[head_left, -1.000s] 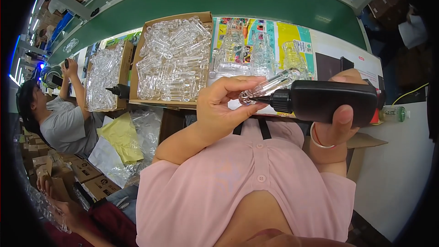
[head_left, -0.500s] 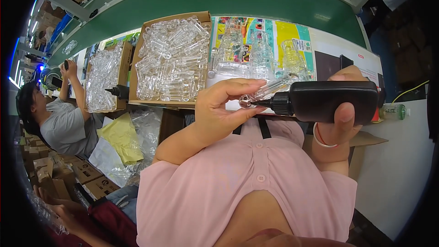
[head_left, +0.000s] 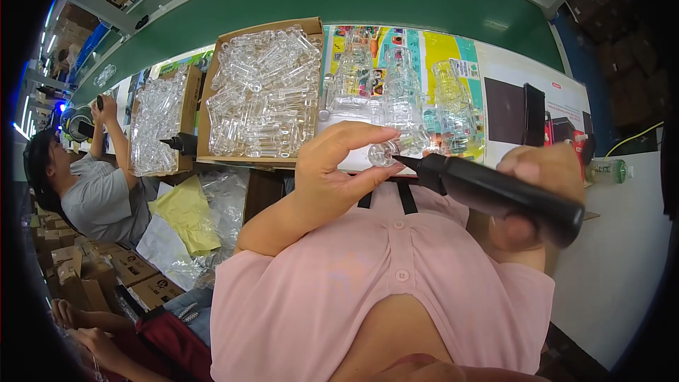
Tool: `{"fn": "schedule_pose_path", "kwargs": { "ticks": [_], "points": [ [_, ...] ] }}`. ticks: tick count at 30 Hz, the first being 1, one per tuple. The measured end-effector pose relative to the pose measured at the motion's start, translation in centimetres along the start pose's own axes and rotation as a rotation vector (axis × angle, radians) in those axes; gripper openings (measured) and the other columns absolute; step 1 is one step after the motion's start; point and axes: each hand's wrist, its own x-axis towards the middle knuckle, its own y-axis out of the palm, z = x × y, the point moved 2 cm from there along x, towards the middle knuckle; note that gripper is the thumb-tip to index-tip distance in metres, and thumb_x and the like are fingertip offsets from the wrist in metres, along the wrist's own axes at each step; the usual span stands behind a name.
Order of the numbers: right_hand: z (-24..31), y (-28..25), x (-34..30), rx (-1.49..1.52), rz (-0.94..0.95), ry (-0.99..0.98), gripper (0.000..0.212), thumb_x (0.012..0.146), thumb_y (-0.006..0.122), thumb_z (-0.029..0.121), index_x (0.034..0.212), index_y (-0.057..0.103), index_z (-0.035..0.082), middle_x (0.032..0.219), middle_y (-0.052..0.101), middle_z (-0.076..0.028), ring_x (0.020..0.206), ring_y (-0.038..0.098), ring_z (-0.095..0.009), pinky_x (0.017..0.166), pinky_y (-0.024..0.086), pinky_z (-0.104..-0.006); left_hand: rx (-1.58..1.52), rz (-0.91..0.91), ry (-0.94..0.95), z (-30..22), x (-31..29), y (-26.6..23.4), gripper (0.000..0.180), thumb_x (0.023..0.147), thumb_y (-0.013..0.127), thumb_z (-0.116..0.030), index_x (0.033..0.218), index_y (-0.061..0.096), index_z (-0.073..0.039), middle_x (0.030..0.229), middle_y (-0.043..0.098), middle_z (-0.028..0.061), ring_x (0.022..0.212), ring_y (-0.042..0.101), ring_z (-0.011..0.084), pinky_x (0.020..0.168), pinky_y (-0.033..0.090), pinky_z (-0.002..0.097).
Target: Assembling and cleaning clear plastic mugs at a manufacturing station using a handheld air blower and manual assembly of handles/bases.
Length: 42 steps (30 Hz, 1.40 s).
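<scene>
Between the thumb and fingers of my left hand (head_left: 327, 170) is a small clear plastic piece (head_left: 382, 155) with a round end facing me. Wrapped round a black squeeze bottle (head_left: 498, 187) is my right hand (head_left: 544, 170), slightly blurred. The bottle slants down to the right, and its pointed nozzle sits at the edge of the clear piece; whether the tip touches it I cannot tell. Just behind my hands, stacked clear plastic parts (head_left: 403, 95) stand on the table in several columns. A single clear tube (head_left: 326, 97) lies beside them.
A cardboard tray (head_left: 320, 42) full of clear tubes stands left of the stacks, with another filled box (head_left: 189, 99) farther left. A second black nozzle bottle (head_left: 180, 143) is between them. A co-worker (head_left: 99, 184) sits at left. A dark phone (head_left: 535, 117) and green-tinted bottle (head_left: 610, 171) are at right.
The black bottle has tipped, its base swinging down toward me, and my right hand moved with it. The clear piece in my left hand has turned its round end toward me.
</scene>
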Motion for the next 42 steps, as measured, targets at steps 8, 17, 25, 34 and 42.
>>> {"fn": "schedule_pose_path", "kwargs": {
  "ticks": [8,17,25,34,42],
  "points": [
    [0.2,1.5,0.7,-0.018,0.006,-0.351,0.046,0.083,0.057,0.039,0.094,0.047,-0.005,0.074,0.050,-0.014,0.049,0.046,-0.015,0.037,0.041,-0.0235,-0.356,0.001,-0.177,0.6,-0.9,0.2,0.046,0.068,0.074,-0.001,0.108,0.050,-0.002,0.097,0.061,0.0085,0.087,0.060,0.0123,0.077,0.049,0.0243],
    [0.0,0.7,0.4,0.016,0.143,-0.501,0.044,0.081,0.060,0.038,0.096,0.047,-0.001,0.085,0.050,-0.014,0.055,0.052,-0.019,0.040,0.041,-0.0251,-0.778,0.144,-0.497,-0.2,-0.7,-0.3,0.048,0.071,0.070,0.001,0.113,0.047,0.001,0.099,0.058,0.0084,0.088,0.060,0.0125,0.078,0.049,0.0241],
    [0.9,1.2,0.1,0.067,-0.006,-0.424,0.020,0.067,0.064,0.003,0.087,0.058,-0.001,0.083,0.058,-0.016,0.058,0.055,-0.021,0.051,0.046,-0.0302,-0.608,0.162,-0.454,0.1,-1.1,-0.5,0.048,0.070,0.072,0.000,0.112,0.049,0.001,0.100,0.058,0.0090,0.086,0.060,0.0127,0.076,0.049,0.0243],
    [0.7,0.6,0.2,0.086,0.029,-0.373,0.021,0.067,0.065,0.004,0.086,0.059,0.000,0.083,0.059,-0.015,0.059,0.055,-0.021,0.051,0.046,-0.0291,-0.533,0.149,-0.376,0.0,-0.9,-0.5,0.049,0.069,0.072,0.001,0.112,0.051,0.000,0.104,0.058,0.0100,0.088,0.060,0.0129,0.077,0.050,0.0248],
    [0.5,0.6,0.1,0.163,-0.107,-0.175,0.034,0.071,0.071,0.023,0.092,0.058,0.001,0.079,0.059,-0.013,0.060,0.056,-0.021,0.052,0.045,-0.0288,-0.448,0.128,-0.277,0.2,-0.8,-0.3,0.047,0.067,0.074,-0.001,0.110,0.055,-0.001,0.106,0.059,0.0092,0.088,0.060,0.0146,0.079,0.050,0.0259]
  ]
}}
